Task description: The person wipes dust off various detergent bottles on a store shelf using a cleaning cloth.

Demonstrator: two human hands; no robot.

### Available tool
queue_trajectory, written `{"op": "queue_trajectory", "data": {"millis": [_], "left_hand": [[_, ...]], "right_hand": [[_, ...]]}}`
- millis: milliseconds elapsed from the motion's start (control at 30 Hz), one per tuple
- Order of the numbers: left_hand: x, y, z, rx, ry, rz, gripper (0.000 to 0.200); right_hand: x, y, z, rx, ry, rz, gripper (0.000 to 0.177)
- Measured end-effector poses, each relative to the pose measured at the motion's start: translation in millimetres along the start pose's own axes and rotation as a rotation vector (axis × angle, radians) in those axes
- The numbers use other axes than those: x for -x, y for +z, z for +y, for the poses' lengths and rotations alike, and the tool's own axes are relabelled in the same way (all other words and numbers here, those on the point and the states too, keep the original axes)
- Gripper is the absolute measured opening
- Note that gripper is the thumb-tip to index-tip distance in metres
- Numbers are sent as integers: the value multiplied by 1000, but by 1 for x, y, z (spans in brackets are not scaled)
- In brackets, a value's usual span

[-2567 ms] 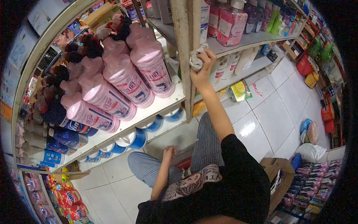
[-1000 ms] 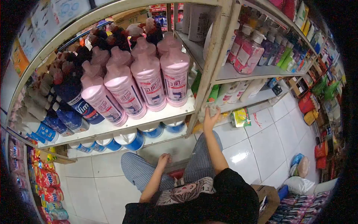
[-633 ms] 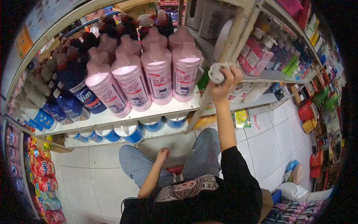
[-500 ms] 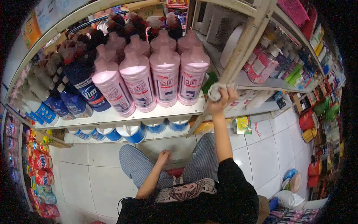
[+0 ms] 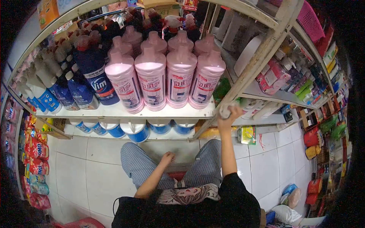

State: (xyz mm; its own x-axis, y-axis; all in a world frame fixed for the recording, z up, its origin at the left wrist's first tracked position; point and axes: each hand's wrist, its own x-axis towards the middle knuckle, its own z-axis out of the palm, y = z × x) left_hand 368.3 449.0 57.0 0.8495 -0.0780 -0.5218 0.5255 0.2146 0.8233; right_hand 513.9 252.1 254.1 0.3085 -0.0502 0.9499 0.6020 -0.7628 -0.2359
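Observation:
My right hand (image 5: 233, 113) is wrapped around a crumpled greyish-white cloth (image 5: 224, 111). Hand and cloth press against the lower part of the worn wooden shelf post (image 5: 254, 64), by the shelf's right front corner. My left hand (image 5: 167, 158) is held between my knees with its fingers curled in, and nothing shows in it. Left of the cloth, two rows of pink bottles (image 5: 181, 81) stand upright on the white shelf (image 5: 159, 113). A dark blue Vim bottle (image 5: 99, 81) is beside them.
Blue-and-white tubs (image 5: 134, 132) line the lower shelf before my knees. Right of the post, a pink pouch (image 5: 272, 78) and other bottles fill another shelf. Red packets (image 5: 38, 150) are stacked at far left. Bags (image 5: 286, 213) lie on the tiled floor at lower right.
My right hand and the cloth have slid a little lower along the post. The whole view has shifted slightly. My left hand stays between my knees.

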Motion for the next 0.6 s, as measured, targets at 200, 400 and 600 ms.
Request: {"op": "queue_trajectory", "data": {"millis": [200, 400, 600], "left_hand": [[-5, -2, -12, 24, 14, 41, 19], [-14, -6, -26, 106, 36, -12, 21], [-8, 2, -14, 51, -77, -24, 18]], "right_hand": [[-104, 3, -21, 100, -166, 188, 44], [-41, 21, -10, 46, -88, 204, 43], [43, 16, 10, 158, 58, -46, 46]]}}
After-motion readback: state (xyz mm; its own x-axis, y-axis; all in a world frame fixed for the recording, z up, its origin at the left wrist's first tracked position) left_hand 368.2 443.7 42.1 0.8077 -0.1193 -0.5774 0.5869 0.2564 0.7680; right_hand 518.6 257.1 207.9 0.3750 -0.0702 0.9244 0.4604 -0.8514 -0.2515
